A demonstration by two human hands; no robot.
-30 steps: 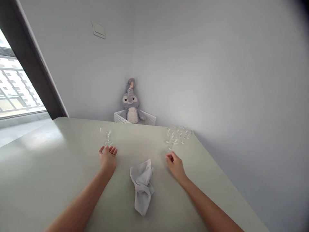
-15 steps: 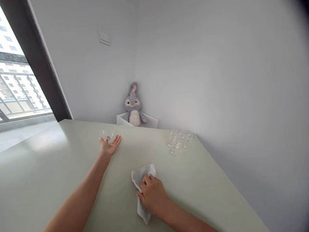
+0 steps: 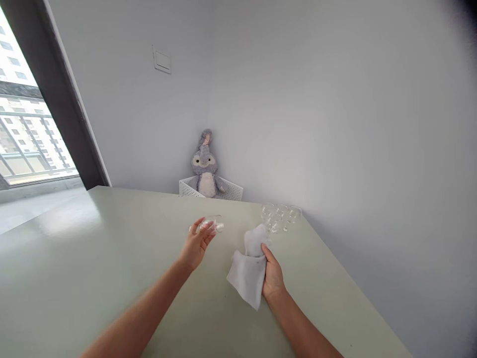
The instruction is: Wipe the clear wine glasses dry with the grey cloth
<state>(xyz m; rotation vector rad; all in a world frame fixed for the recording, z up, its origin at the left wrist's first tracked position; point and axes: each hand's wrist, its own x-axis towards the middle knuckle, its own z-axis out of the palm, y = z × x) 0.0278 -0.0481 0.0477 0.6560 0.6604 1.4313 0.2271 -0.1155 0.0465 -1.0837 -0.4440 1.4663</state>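
Cloth of soft pale-grey fabric (image 3: 246,278) is grasped in the right hand (image 3: 265,253), the thumb pressed over its near face and the rest spreading in 2 loose folds toward the left hand (image 3: 202,232). That left hand grasps a clear stemmed drinking glass (image 3: 216,223), fingers curled around it, with the glass tipped on its side and its bowl pointing to the right. The glass and the cloth are apart, both over the middle of the pale green, smooth-topped bench (image 3: 112,268); whether the cloth touches the surface is hard to tell. Beyond the right hand, near the far right corner of the bench, a cluster of clear stemmed glasses (image 3: 275,224) stands close together, overlapping so much that their number cannot be told. The upper edge of the cloth partly covers the view just beside them. Behind the far edge of the bench, a grey plush toy with a white belly (image 3: 206,184) sits upright in a white perforated basket (image 3: 234,190), near the corner of the plain pale-grey walls (image 3: 316,109). On the wall at left is 1 white rectangular switch plate (image 3: 163,60), and farther left a dark slanting frame (image 3: 55,94) borders a bright window (image 3: 32,141).
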